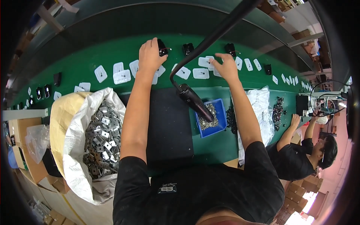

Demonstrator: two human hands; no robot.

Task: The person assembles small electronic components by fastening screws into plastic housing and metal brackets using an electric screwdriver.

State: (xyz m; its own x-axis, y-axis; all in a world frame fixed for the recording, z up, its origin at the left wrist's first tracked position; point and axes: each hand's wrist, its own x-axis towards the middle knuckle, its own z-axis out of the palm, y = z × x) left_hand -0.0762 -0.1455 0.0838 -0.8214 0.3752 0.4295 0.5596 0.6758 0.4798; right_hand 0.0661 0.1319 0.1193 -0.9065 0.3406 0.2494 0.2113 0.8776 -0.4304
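My left hand [150, 58] is closed around the left side of a black plastic housing [162, 48] with thin wires, on the green conveyor belt. My right hand [225, 67] is over the belt to the right, thumb and fingers apart, holding nothing. Its fingertips are beside shallow white plastic trays [201, 73], each with a small dark part inside. Between my hands, farther off, sits another black housing [188, 48]. A third housing [230, 49] lies just beyond my right hand. In front of me, a black electric screwdriver [195, 102] hangs from a thick dark cable.
A blue bin [223, 119] of small metal parts stands below the screwdriver, beside a black mat [168, 127]. To the left is a white woven sack [75, 150] full of metal plates. Loose black parts [231, 120] and plastic bags [262, 112] lie rightward. A co-worker [300, 159] works at far right.
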